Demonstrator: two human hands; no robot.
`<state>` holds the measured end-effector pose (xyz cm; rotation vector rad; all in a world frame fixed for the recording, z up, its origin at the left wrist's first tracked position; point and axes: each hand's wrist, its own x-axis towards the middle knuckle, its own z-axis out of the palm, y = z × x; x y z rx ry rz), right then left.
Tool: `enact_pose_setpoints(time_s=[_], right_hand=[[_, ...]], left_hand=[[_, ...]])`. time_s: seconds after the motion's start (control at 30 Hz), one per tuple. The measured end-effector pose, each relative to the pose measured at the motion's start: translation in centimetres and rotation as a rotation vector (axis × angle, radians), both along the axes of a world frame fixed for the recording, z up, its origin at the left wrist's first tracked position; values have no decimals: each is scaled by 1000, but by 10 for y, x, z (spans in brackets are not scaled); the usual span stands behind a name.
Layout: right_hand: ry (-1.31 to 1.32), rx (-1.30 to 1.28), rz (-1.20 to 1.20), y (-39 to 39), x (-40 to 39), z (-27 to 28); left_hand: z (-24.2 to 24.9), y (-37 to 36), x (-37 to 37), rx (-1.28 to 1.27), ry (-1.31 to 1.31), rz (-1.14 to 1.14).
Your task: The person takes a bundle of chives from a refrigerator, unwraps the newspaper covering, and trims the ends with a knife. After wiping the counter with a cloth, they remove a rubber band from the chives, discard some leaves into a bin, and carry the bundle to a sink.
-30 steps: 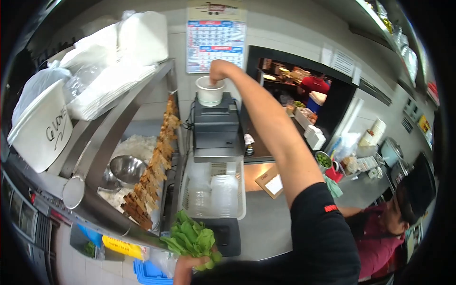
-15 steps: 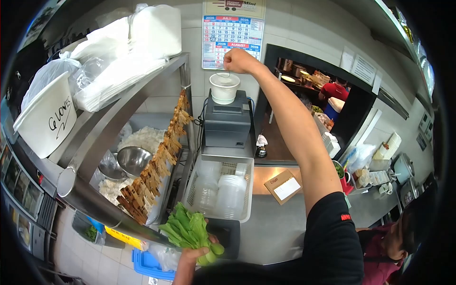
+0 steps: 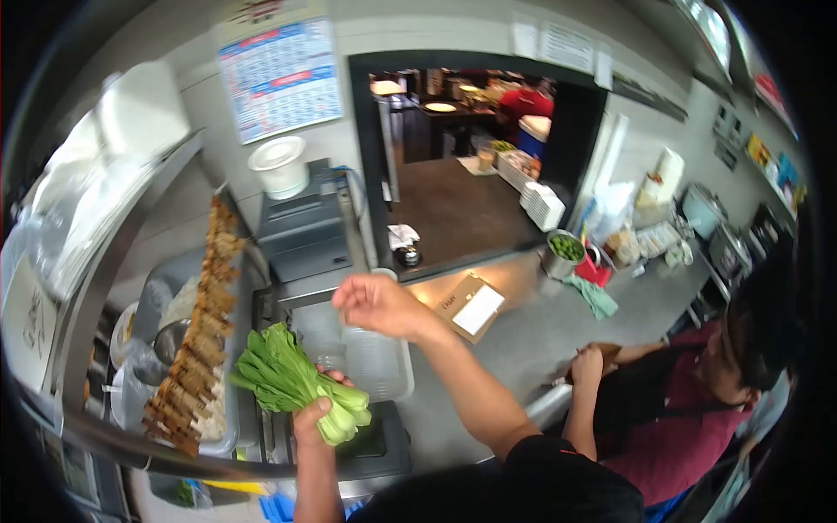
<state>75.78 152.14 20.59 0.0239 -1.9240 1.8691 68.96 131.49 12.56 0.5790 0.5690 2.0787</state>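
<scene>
While left fingers (image 3: 316, 410) grip leafy greens (image 3: 288, 376) | right fingers (image 3: 356, 298) half-curled | hold unclear

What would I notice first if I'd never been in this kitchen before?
Probably the bright green leafy vegetable, held in the person's left hand just left of the picture's middle. Next might be the long, slanting row of wooden clothes pegs on the left. Your eye could then jump to the blue, red and white calendar on the wall, above the white tub.
</scene>
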Motion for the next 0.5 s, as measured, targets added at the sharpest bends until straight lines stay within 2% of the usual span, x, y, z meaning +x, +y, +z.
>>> enact_pose_setpoints(time_s=[0.13,0.27,0.33,0.4,0.5], right_hand=[[-84,-141,-223,-10,51,-56],[-39,-183,-379,-29,75,-73],[-12,-193,-414,-32,82,-79],[18,-204,-565,-34,86,-83],[35,-335,-448,-35,97,-90]], left_hand=[[-8,31,13,-66,50,-119],[-19,50,34,-39,-31,-342],[-20,56,40,-25,7,-382],[-20,58,48,-34,20,-426],[-28,59,47,-65,43,-480]])
